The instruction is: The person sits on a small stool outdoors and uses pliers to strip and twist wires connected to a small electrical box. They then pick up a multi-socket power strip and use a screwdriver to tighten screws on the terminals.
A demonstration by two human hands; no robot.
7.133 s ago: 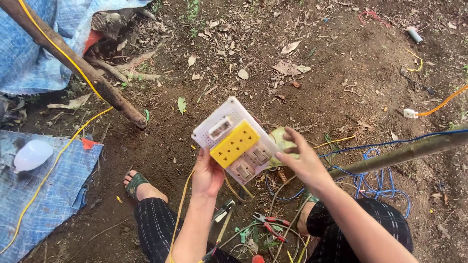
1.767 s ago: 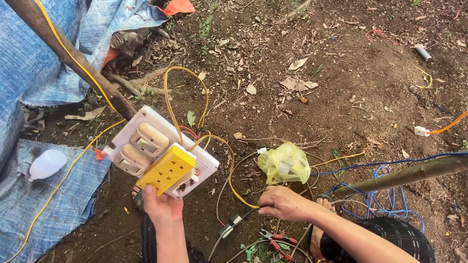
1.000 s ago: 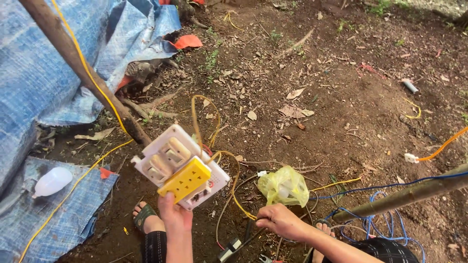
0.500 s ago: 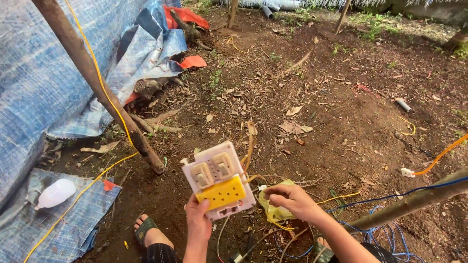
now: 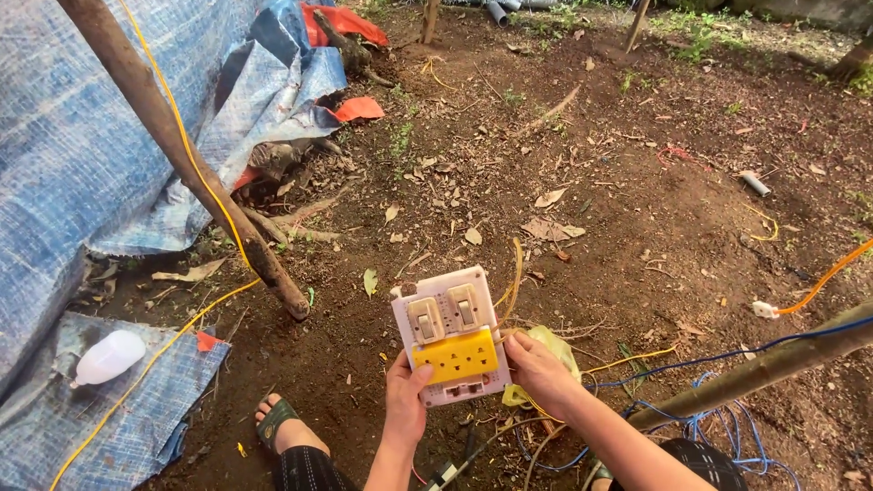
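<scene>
Here both hands, left hand [image 5: 405,400] and right hand [image 5: 536,368], grip the switch board [image 5: 450,336]; trailing yellow wires [image 5: 516,273] could snag and tug loose.

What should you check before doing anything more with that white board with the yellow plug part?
1. Both hands on the board: ok. Left hand grips the bottom edge of the switch board, right hand its right side.
2. Board face visible: ok, switches and yellow socket strip face up.
3. Yellow wires clear of fingers: cannot tell.
4. Yellow plastic bag out of the way: not ok, it sits under the right hand.
5. Footing: ok, sandalled foot on dirt.
</scene>
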